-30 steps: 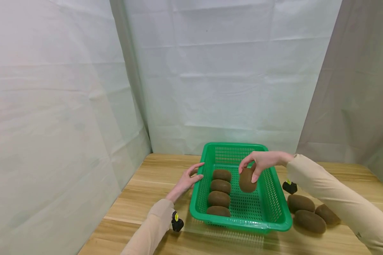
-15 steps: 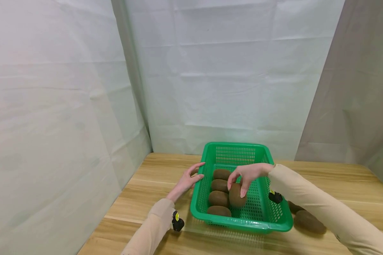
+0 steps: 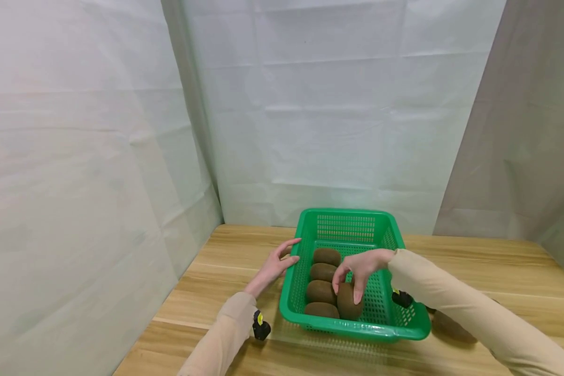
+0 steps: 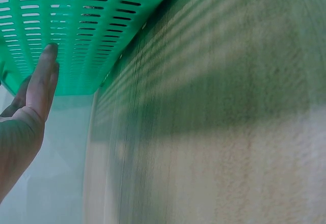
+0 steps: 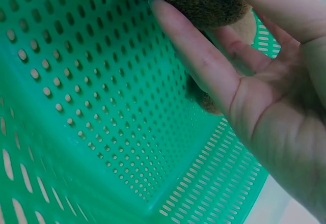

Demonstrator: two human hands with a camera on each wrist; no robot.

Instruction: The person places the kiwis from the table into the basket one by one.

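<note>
A green slotted basket (image 3: 406,328) stands on the wooden table. Inside it, a column of brown kiwis (image 3: 326,256) lies along the left side. My right hand (image 3: 354,271) reaches into the basket and holds another kiwi (image 3: 348,305) by its top, at the basket's near end beside the column. In the right wrist view the fingers (image 5: 204,56) curl round that kiwi (image 5: 209,0) over the basket floor (image 5: 86,112). My left hand (image 3: 277,263) lies with straight fingers against the basket's outer left wall (image 4: 76,25), fingertips (image 4: 48,56) touching it.
More kiwis (image 3: 451,326) lie on the table right of the basket, partly hidden by my right sleeve. White cloth walls close in the left and back. Bare table (image 3: 225,292) spreads left of the basket.
My right hand has carried the kiwi from the basket's middle down and toward its near left end, next to the column of kiwis. The left hand has stayed on the basket wall.
</note>
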